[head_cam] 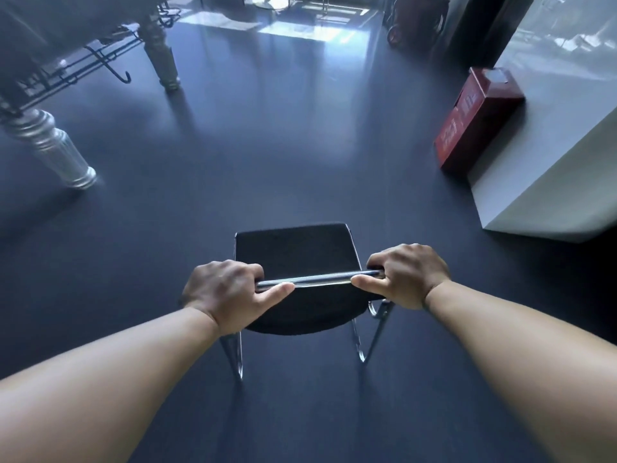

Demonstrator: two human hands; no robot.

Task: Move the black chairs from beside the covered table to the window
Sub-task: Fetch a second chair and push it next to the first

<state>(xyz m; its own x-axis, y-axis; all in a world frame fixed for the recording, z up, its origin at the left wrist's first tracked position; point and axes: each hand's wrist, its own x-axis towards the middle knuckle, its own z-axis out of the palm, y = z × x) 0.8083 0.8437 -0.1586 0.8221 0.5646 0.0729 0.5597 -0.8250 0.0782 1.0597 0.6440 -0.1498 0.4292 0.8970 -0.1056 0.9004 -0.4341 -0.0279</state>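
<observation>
The person stands right behind one black chair (293, 252) and grips the chrome rail (317, 279) along the top of its back. The left hand (223, 289) takes the rail's left end and the right hand (407, 275) its right end. On each, the fingers (248, 269) curl over the far side and the thumb lies along the near side, so the rail is pinched between them. A hold at both ends looks sensible to me: it should carry the chair level without swinging, and with the seat facing away the chair legs (239, 355) are ahead of the person's feet. Whether those legs touch the floor (267, 145) or hang just above it, I cannot tell.

The chair is out on open floor, well apart from the covered table (50, 25). The table's turned silver legs (53, 148) stand off to the left, with a black wire rack (100, 61) of hooks beneath it. To the right, a red box (477, 121) stands against the side of a pale block (551, 162), nearer the chair than the table is. Bright patches (300, 25) lie on the floor at the far end, and I take the window to be that way. Something red stands there on the right, too dim to name. The lane between table and block looks open. The box and the block's near corner are what the chair might clip if it drifts right.
</observation>
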